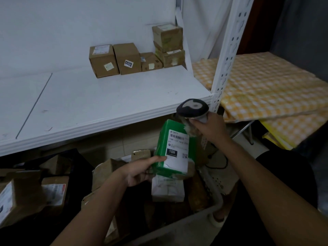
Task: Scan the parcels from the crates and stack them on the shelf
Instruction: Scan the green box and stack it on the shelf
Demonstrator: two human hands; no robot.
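The left hand (142, 172) is gripping the lower edge of a glossy green parcel (174, 150), thumb lying flat along its white paper label, holding it tilted above a grey plastic crate (204, 213) of crumpled brown parcels. The right hand (206, 126) is curling round the handle of a rounded black scanner (192, 108), its head hanging just above the parcel's top end. Five squarish cardboard boxes (127, 58) are sitting at the back of the smooth white metal shelf (88, 103), two of them stacked.
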